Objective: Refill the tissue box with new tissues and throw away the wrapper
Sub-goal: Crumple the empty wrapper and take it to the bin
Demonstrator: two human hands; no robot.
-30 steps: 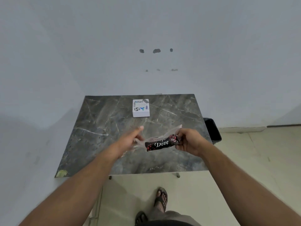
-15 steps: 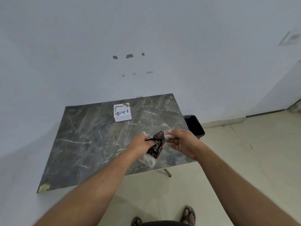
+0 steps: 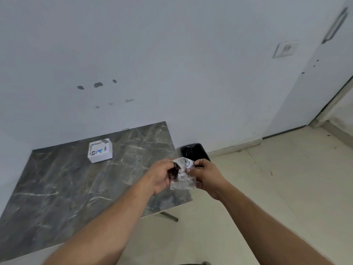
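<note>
Both hands hold the wrapper (image 3: 182,174) up in the air, over the right edge of the table (image 3: 57,188). The left hand (image 3: 161,176) pinches one side and the right hand (image 3: 207,175) pinches the other — the wrapper sits scrunched between them. It looks like thin, crinkly plastic, so it should be very light and soft, and a bit slippery. It is best to squeeze it into a ball and grip the whole bunch. The dark bin (image 3: 193,152) is just beyond the hands, on the floor beside the table. The white tissue box (image 3: 100,150) sits well apart on the table — whether it is full, I cannot tell.
</note>
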